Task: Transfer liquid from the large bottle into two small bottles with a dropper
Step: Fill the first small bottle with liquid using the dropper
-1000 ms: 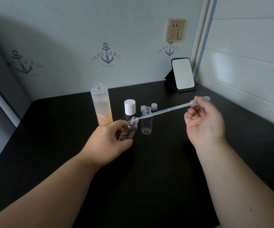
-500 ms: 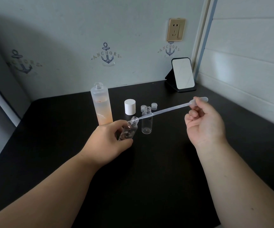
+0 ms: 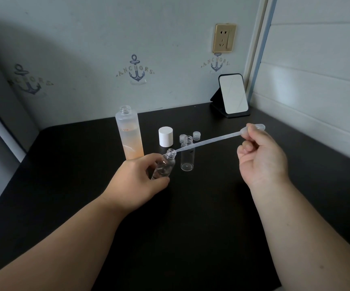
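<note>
My left hand point(image 3: 137, 181) grips a small clear bottle point(image 3: 165, 164), tilted with its open neck pointing up and right. My right hand point(image 3: 261, 158) pinches the bulb of a long clear plastic dropper point(image 3: 207, 140). The dropper's tip sits at the mouth of the tilted bottle. A second small clear bottle point(image 3: 187, 158) stands upright and uncapped just behind the dropper. The large frosted bottle point(image 3: 129, 133), uncapped and holding orange liquid in its lower part, stands at the left on the black table point(image 3: 191, 227).
A white cap point(image 3: 165, 136) stands behind the small bottles, with two small clear caps point(image 3: 196, 135) beside it. A small mirror on a black stand point(image 3: 233, 95) leans in the back right corner. Walls close the table at the back and right.
My right hand's fingers have closed a little more on the dropper bulb, and the bulb end has dipped slightly. The left hand and tilted bottle have stayed put.
</note>
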### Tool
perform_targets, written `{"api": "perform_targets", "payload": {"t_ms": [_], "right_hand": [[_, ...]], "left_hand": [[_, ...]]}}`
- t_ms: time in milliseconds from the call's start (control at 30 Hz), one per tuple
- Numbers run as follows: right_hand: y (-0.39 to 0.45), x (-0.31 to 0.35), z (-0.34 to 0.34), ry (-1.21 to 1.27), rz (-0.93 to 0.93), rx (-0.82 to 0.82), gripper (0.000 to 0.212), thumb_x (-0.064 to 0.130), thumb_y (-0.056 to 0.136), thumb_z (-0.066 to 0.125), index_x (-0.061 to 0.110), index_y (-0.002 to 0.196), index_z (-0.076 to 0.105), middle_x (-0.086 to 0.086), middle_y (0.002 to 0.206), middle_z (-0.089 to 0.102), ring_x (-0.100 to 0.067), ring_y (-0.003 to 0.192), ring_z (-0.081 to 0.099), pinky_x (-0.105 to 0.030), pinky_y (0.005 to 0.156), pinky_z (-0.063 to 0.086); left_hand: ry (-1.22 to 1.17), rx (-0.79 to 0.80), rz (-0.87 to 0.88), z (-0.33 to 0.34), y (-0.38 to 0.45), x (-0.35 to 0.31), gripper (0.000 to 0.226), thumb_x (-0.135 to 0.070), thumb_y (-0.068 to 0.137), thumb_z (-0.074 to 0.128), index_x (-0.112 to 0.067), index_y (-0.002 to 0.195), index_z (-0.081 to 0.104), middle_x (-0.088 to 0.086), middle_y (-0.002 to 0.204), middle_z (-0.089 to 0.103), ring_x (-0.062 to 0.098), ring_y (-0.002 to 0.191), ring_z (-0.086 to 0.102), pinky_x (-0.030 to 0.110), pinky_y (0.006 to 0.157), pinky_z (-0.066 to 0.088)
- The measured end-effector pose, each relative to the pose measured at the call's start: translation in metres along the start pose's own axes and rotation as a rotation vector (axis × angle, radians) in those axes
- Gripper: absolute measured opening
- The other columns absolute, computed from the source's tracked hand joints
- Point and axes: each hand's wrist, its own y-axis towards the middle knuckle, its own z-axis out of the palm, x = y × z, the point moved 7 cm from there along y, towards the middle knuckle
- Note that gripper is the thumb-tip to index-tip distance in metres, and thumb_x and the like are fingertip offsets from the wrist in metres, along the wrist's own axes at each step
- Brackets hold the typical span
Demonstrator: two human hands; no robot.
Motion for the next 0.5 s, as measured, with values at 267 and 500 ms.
{"api": "perform_targets", "payload": {"t_ms": [267,500], "right_hand": [[0.0006,-0.0036,-0.0014,0.053,0.032,-0.023,0.022,0.012,0.092,0.069,0.013,0.071,0.076,0.001,0.072,0.067,-0.009,0.05,0.048,-0.017,0.054,0.044],[0.0013,-0.0073,0.0013,0.047,0.063,0.018,0.027,0.015,0.093,0.069,0.014,0.068,0.078,0.001,0.073,0.067,-0.01,0.051,0.049,-0.018,0.054,0.046]], "left_hand": [[-0.014,0.029,0.021,0.0022,-0.0009,-0.0052,0.028,-0.041,0.082,0.079,-0.046,0.102,0.059,-0.04,0.097,0.058,-0.007,0.086,0.06,0.007,0.068,0.045],[0.003,0.071,0.037,0.0055,0.0004,-0.0063,0.031,-0.05,0.079,0.079,-0.04,0.1,0.059,-0.044,0.089,0.056,-0.004,0.078,0.06,0.008,0.063,0.044]]}}
